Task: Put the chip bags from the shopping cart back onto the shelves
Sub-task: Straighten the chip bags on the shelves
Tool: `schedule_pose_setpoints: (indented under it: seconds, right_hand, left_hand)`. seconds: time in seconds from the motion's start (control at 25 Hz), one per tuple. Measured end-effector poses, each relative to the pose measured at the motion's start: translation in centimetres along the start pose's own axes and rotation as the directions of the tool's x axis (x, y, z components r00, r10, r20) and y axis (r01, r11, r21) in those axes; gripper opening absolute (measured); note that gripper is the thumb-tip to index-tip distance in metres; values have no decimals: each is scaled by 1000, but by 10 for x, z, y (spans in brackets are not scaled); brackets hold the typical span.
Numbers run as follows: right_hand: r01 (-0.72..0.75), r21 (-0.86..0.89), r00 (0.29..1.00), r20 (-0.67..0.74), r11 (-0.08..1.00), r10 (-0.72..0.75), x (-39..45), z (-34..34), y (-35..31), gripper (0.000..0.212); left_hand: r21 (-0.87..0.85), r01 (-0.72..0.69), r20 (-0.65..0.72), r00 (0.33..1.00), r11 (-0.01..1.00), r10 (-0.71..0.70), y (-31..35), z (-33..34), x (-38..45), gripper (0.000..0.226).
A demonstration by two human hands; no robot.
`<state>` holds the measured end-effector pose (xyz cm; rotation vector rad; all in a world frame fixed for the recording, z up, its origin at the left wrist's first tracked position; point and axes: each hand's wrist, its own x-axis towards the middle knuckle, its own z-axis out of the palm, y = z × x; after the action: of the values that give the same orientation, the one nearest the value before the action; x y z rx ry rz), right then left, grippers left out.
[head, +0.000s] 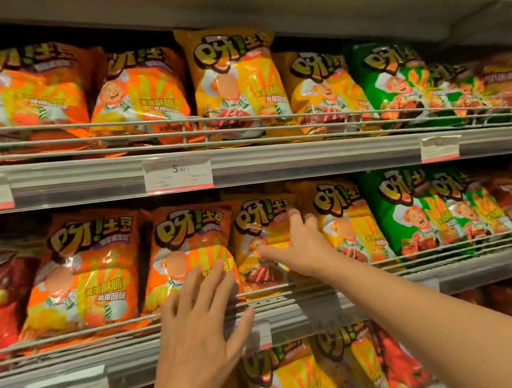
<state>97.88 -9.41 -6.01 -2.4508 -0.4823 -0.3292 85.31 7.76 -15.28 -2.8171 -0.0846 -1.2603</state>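
Seating yellow chip bag (264, 245) upright on middle shelf (331, 307).
Right hand (302, 243) gripping its right edge; left hand (201, 328) hovering open, nearer, lower left.

I see a yellow chip bag (261, 249) standing upright on the middle shelf (379, 295). It sits between an orange bag (187, 254) and another yellow bag (348, 223).

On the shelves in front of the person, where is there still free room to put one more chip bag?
Almost none. The upper shelf and middle shelf hold bags edge to edge behind their wire rails. The only dark gap is above the upper row, beneath the top shelf. The right hand holds a yellow bag in the middle row; the left hand lies flat against an orange bag.
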Motion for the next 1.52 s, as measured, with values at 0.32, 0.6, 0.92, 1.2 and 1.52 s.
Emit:
schedule_pose_setpoints:
  seconds: [0.32, 0.6, 0.92, 1.2, 1.52]
  right_hand:
    - [-115, -216, 993, -15, 970, 114, 17, 41, -19, 121]
    - [-45, -162, 990, 125, 986, 66, 14, 16, -14, 126]
    - [160, -309, 897, -352, 938, -269, 5, -38, 26, 70]
    - [43, -391, 995, -64, 919, -74, 7, -37, 95, 80]
    - [506, -229, 837, -102, 831, -538, -27, -8, -14, 58]
  left_hand:
    - [172, 45, 127, 990, 984, -67, 3, 10, 15, 78]
    - [198, 133, 113, 981, 971, -157, 8, 14, 21, 92]
    - [183, 40, 123, 990, 982, -63, 4, 8, 15, 81]
    - [182, 44, 138, 988, 982, -70, 5, 6, 15, 79]
    - [-12, 132, 72, 989, 991, -131, -13, -1, -6, 83]
